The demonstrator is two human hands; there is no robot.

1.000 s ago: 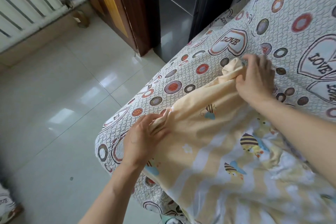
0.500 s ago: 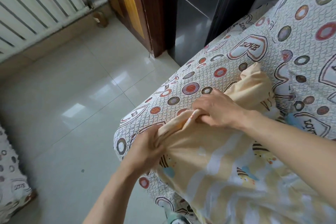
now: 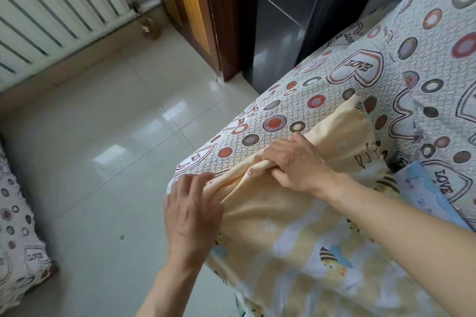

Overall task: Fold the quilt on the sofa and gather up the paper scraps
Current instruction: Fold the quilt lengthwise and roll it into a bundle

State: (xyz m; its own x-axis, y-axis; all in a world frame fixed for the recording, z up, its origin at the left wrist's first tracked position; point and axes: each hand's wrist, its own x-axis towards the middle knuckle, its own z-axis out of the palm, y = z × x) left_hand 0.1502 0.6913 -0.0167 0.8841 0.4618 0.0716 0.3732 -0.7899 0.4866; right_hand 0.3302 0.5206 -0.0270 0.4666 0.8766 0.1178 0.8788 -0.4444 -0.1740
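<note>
Left to right: the left hand [image 3: 192, 216], which a moment ago pinched the near end of the gathered edge, now has its fingers straight and spread, resting on the bunched cloth rather than gripping it. The right hand [image 3: 298, 163] has come in from the far corner and curls tightly round the rolled edge of the yellow bee-print quilt [image 3: 296, 234], which lies on the patterned sofa [image 3: 322, 90] — the edge appears collected into one hand, so folding is under way. No paper scraps are identifiable.
</note>
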